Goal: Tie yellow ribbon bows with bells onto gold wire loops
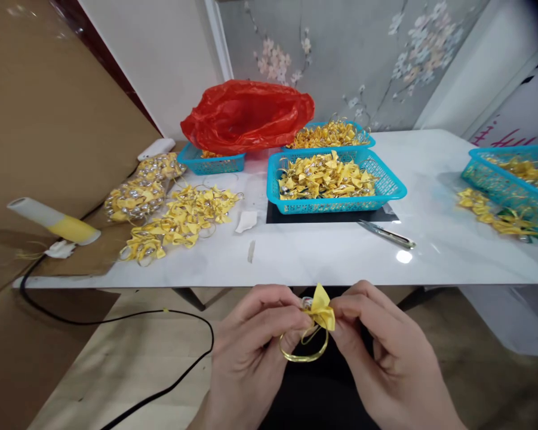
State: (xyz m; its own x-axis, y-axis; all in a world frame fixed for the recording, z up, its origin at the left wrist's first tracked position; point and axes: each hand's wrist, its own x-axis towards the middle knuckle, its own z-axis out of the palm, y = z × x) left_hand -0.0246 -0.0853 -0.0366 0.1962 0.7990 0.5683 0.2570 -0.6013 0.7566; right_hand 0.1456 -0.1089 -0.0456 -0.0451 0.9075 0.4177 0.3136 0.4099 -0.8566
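Note:
In front of the table's near edge, a yellow ribbon bow (pixel 321 309) is held up between both hands. A gold cord loop (pixel 305 358) hangs below it, and a small shiny silver bead (pixel 307 302) shows at its left side. My left hand (pixel 262 340) pinches the bow's left part by the bead, with thumb and forefinger closed. Fingertips of my right hand (pixel 380 346) are closed on the bow's right edge. The exact spot under each fingertip is hidden.
Blue baskets (pixel 335 206) of similar bows stand at the table's back and right. Loose bows (pixel 192 215) lie left, near a red plastic bag (pixel 246 143). A utility knife (pixel 387 234) rests near the front edge. A black cable (pixel 206 322) loops down at left.

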